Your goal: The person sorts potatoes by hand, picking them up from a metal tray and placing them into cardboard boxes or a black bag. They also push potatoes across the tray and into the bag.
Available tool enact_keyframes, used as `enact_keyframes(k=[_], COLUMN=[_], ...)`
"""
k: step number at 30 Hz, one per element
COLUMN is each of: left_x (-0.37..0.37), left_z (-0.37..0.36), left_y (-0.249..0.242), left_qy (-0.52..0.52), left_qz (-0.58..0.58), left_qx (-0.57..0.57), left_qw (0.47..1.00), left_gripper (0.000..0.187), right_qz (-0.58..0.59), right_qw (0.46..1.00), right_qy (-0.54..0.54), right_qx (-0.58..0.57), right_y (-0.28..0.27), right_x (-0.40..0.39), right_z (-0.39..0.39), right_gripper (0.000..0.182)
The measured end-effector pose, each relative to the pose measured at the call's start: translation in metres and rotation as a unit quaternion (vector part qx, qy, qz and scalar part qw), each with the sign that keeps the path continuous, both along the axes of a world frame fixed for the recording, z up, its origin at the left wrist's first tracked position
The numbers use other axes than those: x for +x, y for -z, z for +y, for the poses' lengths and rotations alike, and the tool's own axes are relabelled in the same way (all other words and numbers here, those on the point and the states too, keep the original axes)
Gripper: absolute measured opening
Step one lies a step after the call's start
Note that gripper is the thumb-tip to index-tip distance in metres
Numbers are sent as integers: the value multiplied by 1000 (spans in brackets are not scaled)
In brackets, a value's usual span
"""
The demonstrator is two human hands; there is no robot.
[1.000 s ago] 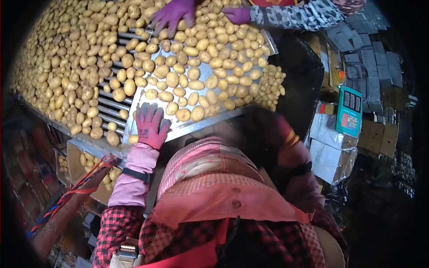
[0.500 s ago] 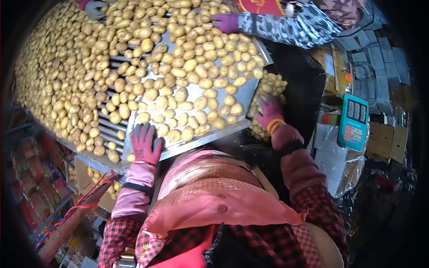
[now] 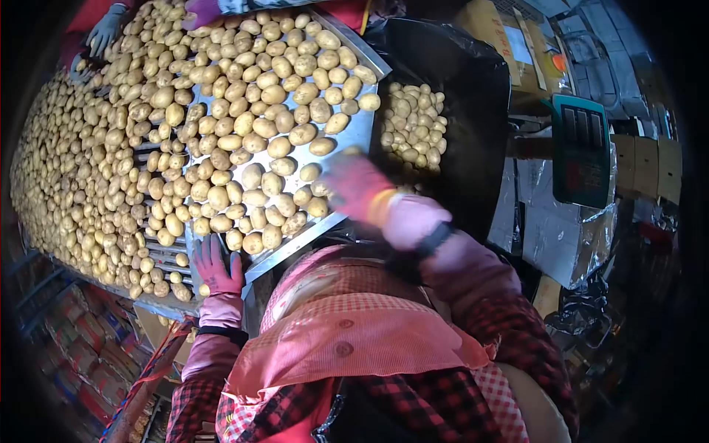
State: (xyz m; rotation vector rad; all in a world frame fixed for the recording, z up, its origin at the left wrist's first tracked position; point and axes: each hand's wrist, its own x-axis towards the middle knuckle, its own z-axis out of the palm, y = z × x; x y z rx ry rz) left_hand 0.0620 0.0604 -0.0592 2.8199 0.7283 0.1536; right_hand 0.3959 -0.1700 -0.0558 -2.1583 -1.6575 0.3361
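Observation:
Pale yellow potatoes (image 3: 252,176) lie spread over a sloping metal tray (image 3: 354,136) in front of me. My left hand (image 3: 216,269), in a pink and grey glove, rests with fingers stretched out at the tray's near left corner, close beside the nearest potatoes. Over the tray's right edge is my right hand (image 3: 360,188), gloved in pink with a yellow band at the wrist. Motion smears its fingers, so I cannot tell whether it holds a potato. Just beyond it, more potatoes (image 3: 413,125) fill a container lined with black plastic (image 3: 473,111).
Metal bars (image 3: 151,210) under a large heap of potatoes (image 3: 81,177) run along the left. Other people's gloved hands (image 3: 107,31) reach in at the top left and top middle. At right stand a teal digital scale (image 3: 582,151) and cardboard boxes (image 3: 491,33).
My right hand has moved left, from the potatoes in the black-lined container to the tray's edge. My left hand stays at the tray corner. The whole view has shifted.

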Motion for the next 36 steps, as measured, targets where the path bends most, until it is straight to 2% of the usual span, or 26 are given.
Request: enact_keyframes(k=[1,2,4,5,6,8,9,11,12,13,14,15,16,17,18,20,21,24,27,28,30,32,34,35,36], left_x=[13,23,51,71,89,122,137,166,182,200,210,214,216,210,198,169,166,150,130,117,91,59,31,24,25], left_z=[-7,-13,-24,-29,-32,-31,-26,-19,-15,-4,18,46,69,92,109,115,94,30,-3,-7,-13,-7,1,2,-1], left_y=[-10,-15,-22,-26,-20,-14,-10,-10,-15,-22,-11,-7,-17,-7,3,35,24,9,-8,-7,-19,-10,-2,-1,-1], left_qy=[4,7,121,154,172,161,190,224,205,146,107,58,-9,-87,-136,-115,-111,-24,54,117,159,123,16,-31,-64], left_qz=[-15,-28,-21,39,75,70,52,18,-16,-40,-100,-107,-43,19,98,146,133,123,69,-1,50,44,74,90,78], left_qx=[-19,-38,-62,-68,-47,-14,-7,20,65,63,124,150,142,189,161,166,119,159,37,23,-2,-8,37,19,28], left_qw=[1000,999,990,985,981,984,980,974,976,986,981,981,989,978,973,969,978,979,995,993,986,991,996,995,994], left_gripper=[65,66,70,70,69,65,63,57,60,61,63,65,70,75,79,79,81,87,83,80,76,72,74,78,78], right_qz=[57,190,262,288,305,282,268,205,174,155,135,114,112,111,109,75,59,115,97,91,78,44,18,109,99], right_qw=[994,946,878,831,798,789,784,822,839,845,851,856,854,853,852,859,861,839,855,860,872,887,899,907,922], right_qy=[83,244,399,461,490,514,526,503,491,486,483,479,481,480,479,489,493,510,495,483,461,448,437,403,370], right_qx=[38,-97,34,117,174,185,191,169,158,158,157,155,162,170,179,134,111,150,124,133,147,106,28,-44,-59], right_y=[28,-48,-36,-30,-29,-54,-64,-61,-58,-56,-55,-54,-54,-53,-52,-48,-47,-52,-46,-46,-53,-49,-29,-35,-30], right_x=[21,38,63,76,84,79,78,76,74,73,72,69,67,65,64,59,56,47,59,64,74,83,93,92,91], right_z=[-25,-39,-106,-140,-158,-161,-164,-170,-174,-178,-184,-190,-197,-201,-205,-213,-214,-200,-193,-189,-179,-169,-161,-146,-129], right_gripper=[32,32,39,44,45,44,44,44,44,44,44,44,44,44,44,44,43,37,38,38,38,40,42,51,53])
